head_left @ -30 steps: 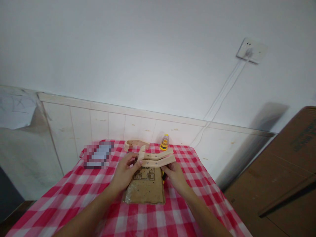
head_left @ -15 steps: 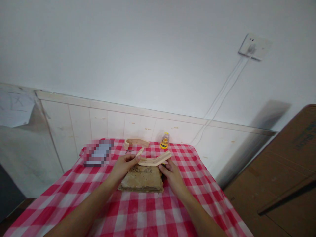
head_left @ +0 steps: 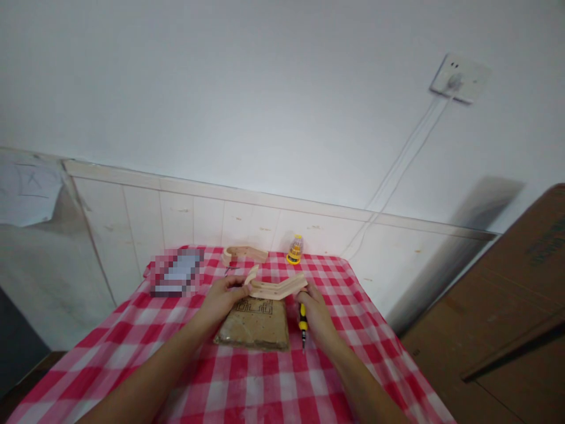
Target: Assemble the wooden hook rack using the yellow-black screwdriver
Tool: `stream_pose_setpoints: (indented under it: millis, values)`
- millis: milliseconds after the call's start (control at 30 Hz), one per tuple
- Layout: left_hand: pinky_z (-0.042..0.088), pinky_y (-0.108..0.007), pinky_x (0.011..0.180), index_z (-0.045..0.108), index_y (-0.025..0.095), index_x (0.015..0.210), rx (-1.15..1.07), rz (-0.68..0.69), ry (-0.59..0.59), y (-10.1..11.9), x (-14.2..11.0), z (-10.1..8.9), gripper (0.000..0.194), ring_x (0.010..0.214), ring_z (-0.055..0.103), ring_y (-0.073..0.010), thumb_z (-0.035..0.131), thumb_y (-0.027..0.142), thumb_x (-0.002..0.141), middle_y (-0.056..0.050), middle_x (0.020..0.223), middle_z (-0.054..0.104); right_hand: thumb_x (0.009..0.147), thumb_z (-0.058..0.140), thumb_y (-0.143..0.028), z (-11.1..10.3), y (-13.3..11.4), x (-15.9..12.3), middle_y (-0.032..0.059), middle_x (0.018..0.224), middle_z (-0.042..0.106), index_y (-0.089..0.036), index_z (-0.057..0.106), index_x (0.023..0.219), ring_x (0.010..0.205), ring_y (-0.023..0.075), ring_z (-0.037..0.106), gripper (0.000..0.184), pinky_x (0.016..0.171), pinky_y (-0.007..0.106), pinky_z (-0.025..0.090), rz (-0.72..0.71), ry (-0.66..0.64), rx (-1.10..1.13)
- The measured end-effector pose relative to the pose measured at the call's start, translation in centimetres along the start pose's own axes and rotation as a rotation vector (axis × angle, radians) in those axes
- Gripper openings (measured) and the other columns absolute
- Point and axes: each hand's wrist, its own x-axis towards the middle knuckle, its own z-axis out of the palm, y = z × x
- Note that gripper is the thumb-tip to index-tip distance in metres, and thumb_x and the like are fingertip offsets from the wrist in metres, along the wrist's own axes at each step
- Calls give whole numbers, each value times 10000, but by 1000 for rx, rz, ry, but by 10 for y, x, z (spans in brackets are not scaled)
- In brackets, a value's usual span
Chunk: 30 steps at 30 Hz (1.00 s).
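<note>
A pale, angled wooden piece (head_left: 278,287) with a curved end is held above the far part of a flat brown block (head_left: 256,327) printed with dark line patterns. My left hand (head_left: 227,297) pinches the piece's left end between thumb and fingers. At its right end is my right hand (head_left: 314,306), closed around a yellow and black screwdriver (head_left: 302,317), whose metal tip points down toward me. Whether the right fingers also grip the wood is hard to make out.
A similar wooden piece (head_left: 245,254) lies at the table's back, beside a yellow-capped clear bit case (head_left: 295,249). A blurred-out device (head_left: 179,272) rests at back left. The red checked tablecloth (head_left: 247,388) meets the wall; a large cardboard box (head_left: 494,318) stands right.
The screwdriver in my right hand has swung into plain sight, tip downward. The wooden piece has tilted slightly, showing more of its front side. My left hand barely moved.
</note>
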Motion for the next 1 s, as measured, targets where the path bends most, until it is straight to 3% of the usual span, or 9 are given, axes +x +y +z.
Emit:
stream_pose_setpoints:
  millis: [100,333,667,900,1000]
  values:
    - [495,-285,660,780,141,961,-19,17,-2,-2,2,-1,524,713,694,-200,900,515,615,-73,876,790,810,620,-378,-2,0,-5,-125,459,450,-236,583,989,350,114,370,231,372,225,329,37,6,43]
    - [515,-300,671,777,137,985,5,-13,-42,-3,0,-2,549,748,716,-225,909,522,616,-92,889,793,830,681,-622,1,-2,-3,-134,452,402,-229,568,926,359,86,343,419,366,199,317,34,53,84]
    - [523,-311,688,792,147,1055,66,39,-53,3,-1,-3,585,782,714,-234,879,562,652,-106,975,799,832,673,-589,-1,3,-2,-125,458,414,-221,583,900,357,86,336,385,352,204,301,45,51,69]
    - [540,-348,772,785,134,1073,45,32,-116,0,-1,-3,533,860,730,-260,885,467,669,-131,1026,798,825,697,-557,-1,1,-2,-117,445,438,-225,586,882,358,92,358,355,366,206,298,45,67,64]
    - [540,-346,754,783,129,1040,58,12,-90,-2,-1,-4,532,836,727,-259,890,471,648,-129,994,797,815,714,-562,-1,0,-3,-117,443,438,-225,589,863,361,91,366,362,367,204,302,47,76,75]
